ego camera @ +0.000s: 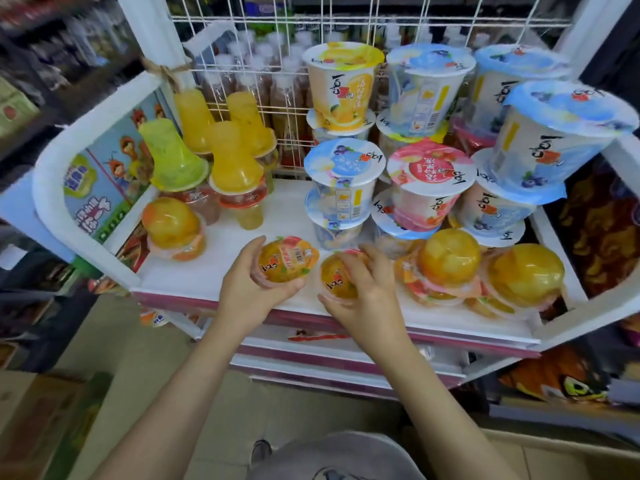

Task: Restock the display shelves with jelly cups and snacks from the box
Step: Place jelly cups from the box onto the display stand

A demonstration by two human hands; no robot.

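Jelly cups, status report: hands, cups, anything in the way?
Left hand grips one orange jelly cup. Right hand grips another, both low over the shelf. Stacked cups crowd the right.

White display shelf (pixel 242 233), top tier, front edge trimmed pink. Near centre: left hand (pixel 247 285) grips a clear round jelly cup of orange fruit (pixel 289 259), printed lid tilted up; just to its right, right hand (pixel 363 289) curls round a second clear orange jelly cup (pixel 334 277). Near right: domed orange fruit cups stacked (pixel 450 268). Far right and centre: tall white paper-lidded tubs in blue, pink and yellow print, stacked (pixel 429 181). Far left: bell-shaped yellow and green jelly moulds, inverted on smaller cups (pixel 232 157). Behind: white wire grid panel (pixel 311 29). Left side: cartoon-printed panel (pixel 104 178).
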